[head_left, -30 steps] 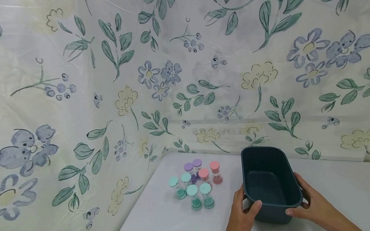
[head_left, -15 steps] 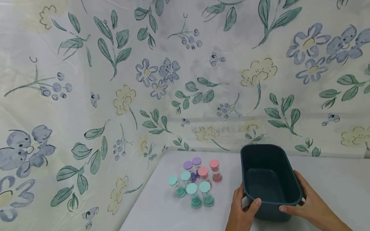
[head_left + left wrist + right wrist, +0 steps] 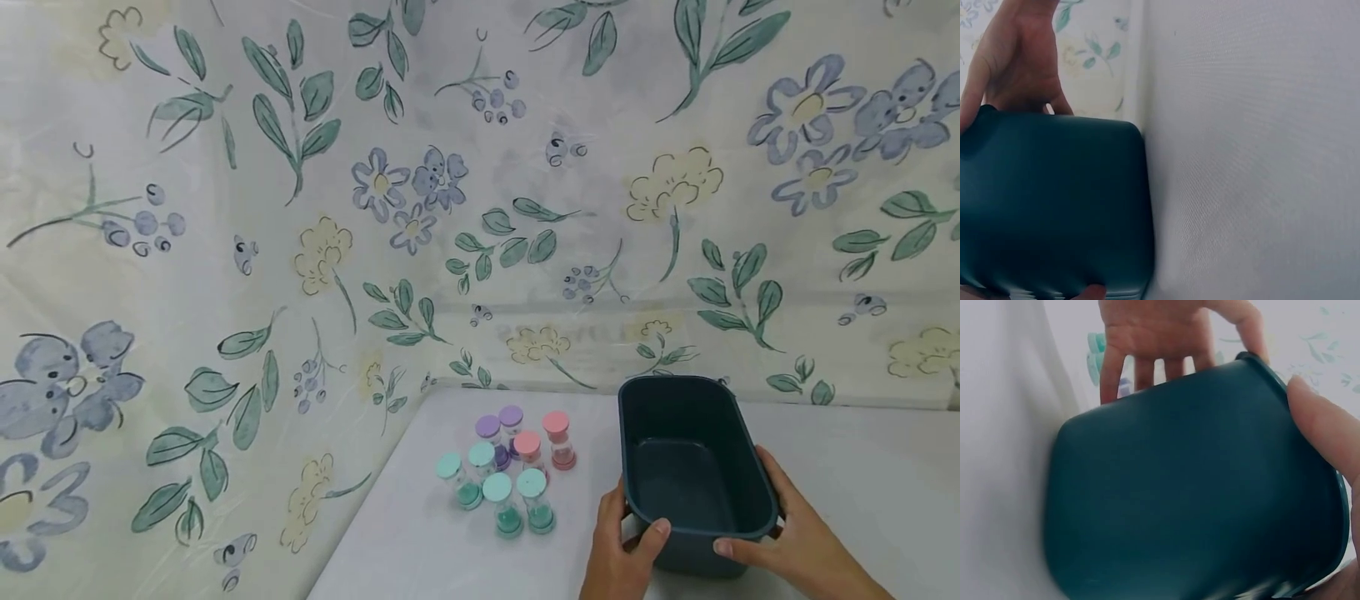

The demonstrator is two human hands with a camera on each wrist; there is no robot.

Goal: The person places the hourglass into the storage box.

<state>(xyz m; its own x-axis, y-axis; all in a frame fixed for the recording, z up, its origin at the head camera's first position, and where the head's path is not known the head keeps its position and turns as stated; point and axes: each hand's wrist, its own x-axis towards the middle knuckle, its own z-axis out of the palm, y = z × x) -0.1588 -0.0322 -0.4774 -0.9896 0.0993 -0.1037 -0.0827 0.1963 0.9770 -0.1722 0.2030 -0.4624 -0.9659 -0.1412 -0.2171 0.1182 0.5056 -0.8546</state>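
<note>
The left grip (image 3: 613, 554) and right grip (image 3: 798, 533) hold the dark tub (image 3: 686, 483). A big push left might tip the sand timers (image 3: 532, 482) near the left grip.

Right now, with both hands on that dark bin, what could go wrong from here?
If the bin slides toward the person's left, it might knock over the small timers standing there. They stand close together, so one falling could topple others. The left hand and right hand grip its nearer half, so its far end might dip if lifted.
</note>
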